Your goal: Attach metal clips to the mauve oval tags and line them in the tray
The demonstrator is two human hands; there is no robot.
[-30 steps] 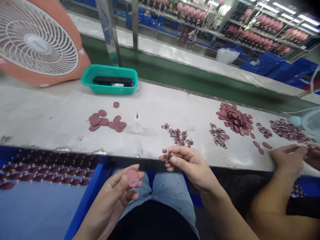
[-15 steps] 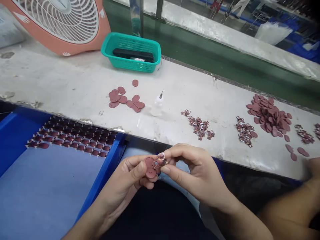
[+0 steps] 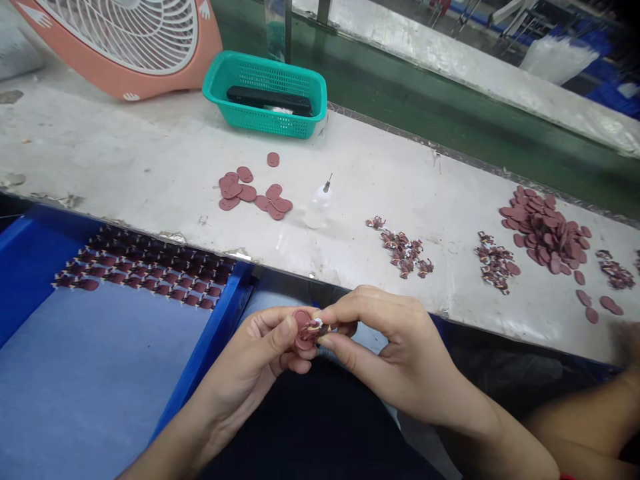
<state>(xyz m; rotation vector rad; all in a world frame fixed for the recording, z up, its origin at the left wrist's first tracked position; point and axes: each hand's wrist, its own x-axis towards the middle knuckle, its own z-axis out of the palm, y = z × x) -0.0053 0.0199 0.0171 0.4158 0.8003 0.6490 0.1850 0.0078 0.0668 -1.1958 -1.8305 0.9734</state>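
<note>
My left hand (image 3: 273,343) is closed on a reddish-brown oval disc (image 3: 302,321), thumb on its near side. Between the thumb and forefinger of my right hand (image 3: 385,340) is a small figurine (image 3: 316,328) in brown, white and orange, lying against the disc's face. Whether the two parts are joined, I cannot tell. Beyond my hands, a small white bottle with a needle tip (image 3: 321,200) stands upright on the bench (image 3: 345,260). Loose oval discs (image 3: 231,190) lie to its left, and a cluster of figurines (image 3: 403,252) to its right.
At the left, a blue tray (image 3: 200,360) holds rows of finished-looking pieces (image 3: 145,267). A green basket (image 3: 315,123) with a black object and an orange fan (image 3: 210,47) stand behind. A large disc pile (image 3: 545,230) is at right, near another person's blurred arm (image 3: 585,420).
The figurine has turned and shifted onto the disc, covering more of its face. My right fingertips have moved slightly closer to my left hand. The view has shifted a little.
</note>
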